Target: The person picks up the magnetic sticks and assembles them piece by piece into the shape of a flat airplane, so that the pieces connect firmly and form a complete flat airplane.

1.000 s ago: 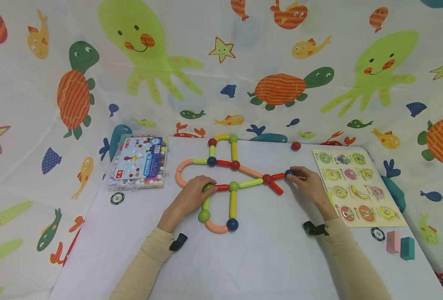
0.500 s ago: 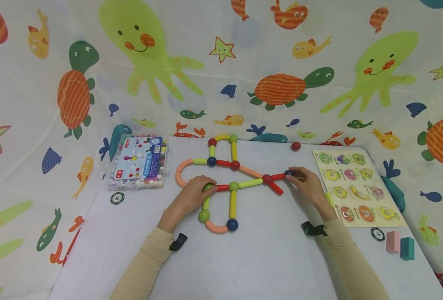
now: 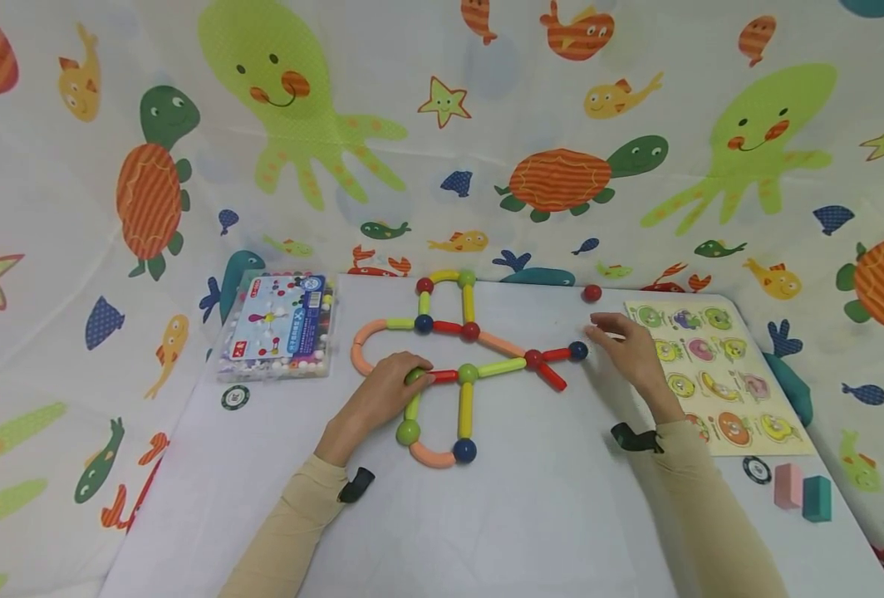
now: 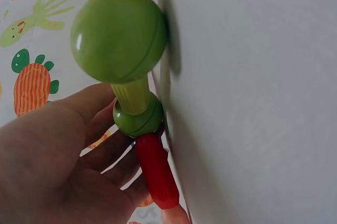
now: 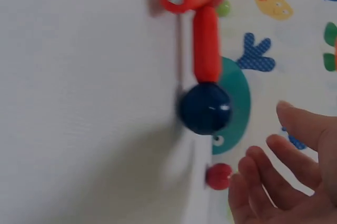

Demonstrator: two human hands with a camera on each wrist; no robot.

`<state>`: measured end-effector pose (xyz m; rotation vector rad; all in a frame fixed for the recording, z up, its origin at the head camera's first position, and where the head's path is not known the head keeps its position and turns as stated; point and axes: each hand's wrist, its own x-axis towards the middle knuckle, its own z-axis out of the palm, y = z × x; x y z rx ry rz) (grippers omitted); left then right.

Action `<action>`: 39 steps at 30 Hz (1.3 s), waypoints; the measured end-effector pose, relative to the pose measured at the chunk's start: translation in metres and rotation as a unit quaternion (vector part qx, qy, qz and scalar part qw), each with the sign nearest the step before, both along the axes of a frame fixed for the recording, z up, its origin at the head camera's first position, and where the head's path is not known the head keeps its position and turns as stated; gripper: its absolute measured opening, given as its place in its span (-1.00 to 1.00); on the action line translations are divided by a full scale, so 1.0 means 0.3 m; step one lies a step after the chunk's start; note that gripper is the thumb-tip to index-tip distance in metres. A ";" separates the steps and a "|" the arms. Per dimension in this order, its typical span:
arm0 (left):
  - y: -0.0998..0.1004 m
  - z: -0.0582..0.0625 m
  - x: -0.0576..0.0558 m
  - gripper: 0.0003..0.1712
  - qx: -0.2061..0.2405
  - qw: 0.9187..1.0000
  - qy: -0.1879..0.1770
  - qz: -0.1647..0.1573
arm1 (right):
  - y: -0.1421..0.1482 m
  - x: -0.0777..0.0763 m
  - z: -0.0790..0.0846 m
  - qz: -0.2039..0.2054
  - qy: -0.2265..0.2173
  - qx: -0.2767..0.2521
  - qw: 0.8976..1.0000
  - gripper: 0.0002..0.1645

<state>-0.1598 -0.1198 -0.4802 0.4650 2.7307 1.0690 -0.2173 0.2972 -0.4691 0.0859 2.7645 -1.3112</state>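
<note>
A flat figure of magnetic rods and balls lies mid-table, with a yellow rod (image 3: 466,409) and a salmon rod (image 3: 500,344) among its parts. My left hand (image 3: 385,389) holds a green ball (image 4: 138,117) at the figure's left side, thumb and fingers around it. A red rod (image 4: 157,171) joins that ball. At the figure's right end, a dark blue ball (image 3: 578,351) sits on another red rod (image 5: 206,45). Just right of this ball my right hand (image 3: 627,355) is raised with its fingers apart, holding nothing. A short red rod (image 3: 552,377) branches off nearby.
A loose red ball (image 3: 591,292) lies near the back edge. At right are a fruit picture board (image 3: 719,390), a black-and-white chip (image 3: 757,470), and pink (image 3: 788,486) and teal (image 3: 817,499) blocks. A clear bead box (image 3: 273,326) stands at left behind another chip (image 3: 235,398).
My right hand has let go of the dark blue ball and moved up and to the right. The left hand stays on the green ball.
</note>
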 end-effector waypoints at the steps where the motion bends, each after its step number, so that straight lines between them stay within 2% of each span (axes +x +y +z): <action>1: 0.000 0.000 0.000 -0.67 0.001 1.000 0.002 0.000 | 0.005 -0.014 0.017 -0.008 0.007 -0.007 1.000 -0.27; 5: -0.002 -0.002 0.001 -0.67 0.003 1.000 0.003 -0.002 | 0.017 -0.076 0.081 -0.059 0.017 -0.034 0.998 -0.24; 8: -0.002 -0.003 0.001 -0.67 0.004 1.000 0.003 -0.004 | 0.017 -0.127 0.123 -0.081 0.019 -0.048 0.995 -0.27; 12: -0.003 0.003 -0.005 -0.68 0.004 1.000 0.007 -0.002 | 0.019 -0.210 0.154 -0.064 0.008 -0.035 0.997 -0.32; 15: -0.002 0.008 -0.007 -0.68 0.006 1.000 0.011 0.000 | 0.030 -0.271 0.153 -0.041 -0.012 0.002 0.999 -0.33; 19: 0.000 0.009 -0.001 -0.68 0.004 1.000 0.008 0.002 | 0.046 -0.327 0.134 -0.028 -0.065 0.042 0.997 -0.36; 22: 0.000 0.004 0.005 -0.68 0.001 1.000 0.002 0.004 | 0.052 -0.348 0.112 -0.021 -0.107 0.062 0.992 -0.36; 24: -0.001 0.000 0.007 -0.68 0.002 1.000 0.000 0.006 | 0.054 -0.358 0.093 -0.013 -0.119 0.074 0.990 -0.35; 31: 0.000 -0.009 0.016 -0.67 0.006 1.000 -0.003 0.009 | 0.064 -0.355 0.034 0.019 -0.098 0.109 0.989 -0.42; 39: 0.002 0.002 0.015 -0.68 0.006 1.000 0.000 0.010 | 0.060 -0.340 0.030 0.013 -0.086 0.118 0.989 -0.43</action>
